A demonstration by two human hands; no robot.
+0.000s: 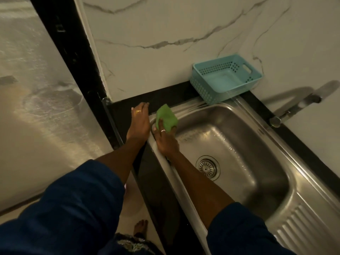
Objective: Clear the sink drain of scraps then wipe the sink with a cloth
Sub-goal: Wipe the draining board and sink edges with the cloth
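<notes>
Right hand gripping green cloth, sink corner, fingers mostly hidden

The cloth hides the fingertips of the right hand, so how they lie on it can't be seen. At five o'clock the ribbed board of the sink runs out of view. The holes of the drain are too small to tell if scraps sit in them.

Dim, warm-tinted, wide-angle edge distortion.

Veined marble wall (dimly lit)
</notes>
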